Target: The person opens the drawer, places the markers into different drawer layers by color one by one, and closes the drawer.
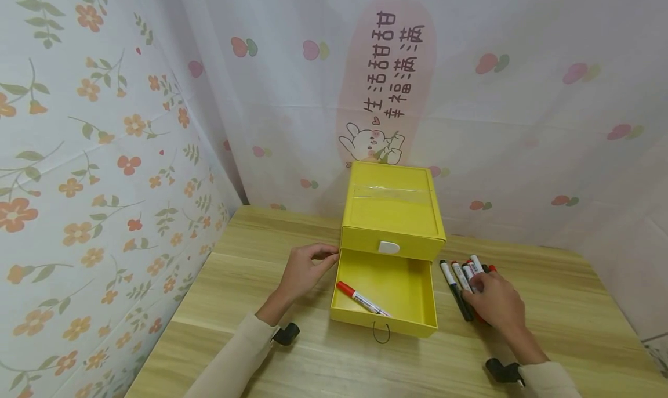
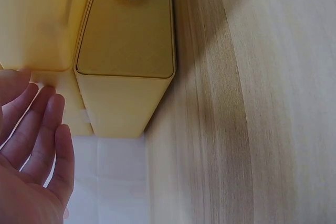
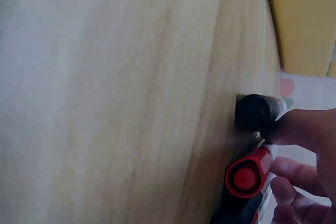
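A yellow two-tier drawer box (image 1: 394, 206) stands on the table, its lower drawer (image 1: 383, 326) pulled out. Inside that drawer lies a red-capped marker (image 1: 365, 299). My left hand (image 1: 308, 270) is at the box's left side, fingertips right at the drawer's edge; in the left wrist view its fingers (image 2: 44, 129) are nearly straight and hold nothing. To the right of the box, my right hand (image 1: 496, 302) is over a cluster of markers (image 1: 456, 288). Its thumb and fingers pinch a red-ended marker (image 3: 247, 177), beside a black-ended marker (image 3: 257, 113).
The upper drawer, with a white pull tab (image 1: 388, 247), is shut. A dark cord loop (image 1: 381, 332) hangs at the lower drawer's front. Behind the wooden table (image 1: 250, 241) hangs a printed curtain (image 1: 292, 125); a floral curtain (image 1: 104, 172) is on the left.
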Demonstrator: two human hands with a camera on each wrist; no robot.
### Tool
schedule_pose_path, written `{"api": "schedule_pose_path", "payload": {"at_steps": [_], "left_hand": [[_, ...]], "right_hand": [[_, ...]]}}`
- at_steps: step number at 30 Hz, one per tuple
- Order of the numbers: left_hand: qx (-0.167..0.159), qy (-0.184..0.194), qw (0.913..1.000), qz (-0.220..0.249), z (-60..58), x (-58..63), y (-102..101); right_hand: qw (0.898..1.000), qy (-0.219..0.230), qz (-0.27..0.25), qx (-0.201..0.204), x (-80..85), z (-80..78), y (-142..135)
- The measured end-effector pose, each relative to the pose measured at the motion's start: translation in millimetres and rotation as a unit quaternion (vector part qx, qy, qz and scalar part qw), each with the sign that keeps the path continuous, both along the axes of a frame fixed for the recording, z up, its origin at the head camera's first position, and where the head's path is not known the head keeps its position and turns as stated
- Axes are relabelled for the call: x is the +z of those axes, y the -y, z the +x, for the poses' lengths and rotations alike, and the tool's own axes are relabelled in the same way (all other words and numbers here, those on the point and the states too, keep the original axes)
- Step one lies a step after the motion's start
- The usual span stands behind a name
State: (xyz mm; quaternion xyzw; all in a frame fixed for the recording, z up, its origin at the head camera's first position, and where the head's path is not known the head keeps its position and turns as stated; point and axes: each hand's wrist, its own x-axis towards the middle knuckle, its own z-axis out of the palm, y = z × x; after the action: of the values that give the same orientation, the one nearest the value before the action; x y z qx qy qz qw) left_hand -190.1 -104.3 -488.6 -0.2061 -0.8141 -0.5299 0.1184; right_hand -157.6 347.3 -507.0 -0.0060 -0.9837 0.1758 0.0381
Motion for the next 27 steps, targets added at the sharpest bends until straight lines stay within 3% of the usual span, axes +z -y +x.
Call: {"api": "schedule_pose_path", "payload": {"at_steps": [17,27], "left_hand": [[0.002,0.004,1.0,-0.006,-0.9,-1.0,0.2],[0.005,-0.003,1.0,-0.007,-1.2,-2.6,-0.2]], "right_hand": [[0.999,0.011,-0.002,-0.031,-1.2,-1.7,3.1],[0.999,0.011,-0.023,-0.035,7.3,0.9,3.0]]}}
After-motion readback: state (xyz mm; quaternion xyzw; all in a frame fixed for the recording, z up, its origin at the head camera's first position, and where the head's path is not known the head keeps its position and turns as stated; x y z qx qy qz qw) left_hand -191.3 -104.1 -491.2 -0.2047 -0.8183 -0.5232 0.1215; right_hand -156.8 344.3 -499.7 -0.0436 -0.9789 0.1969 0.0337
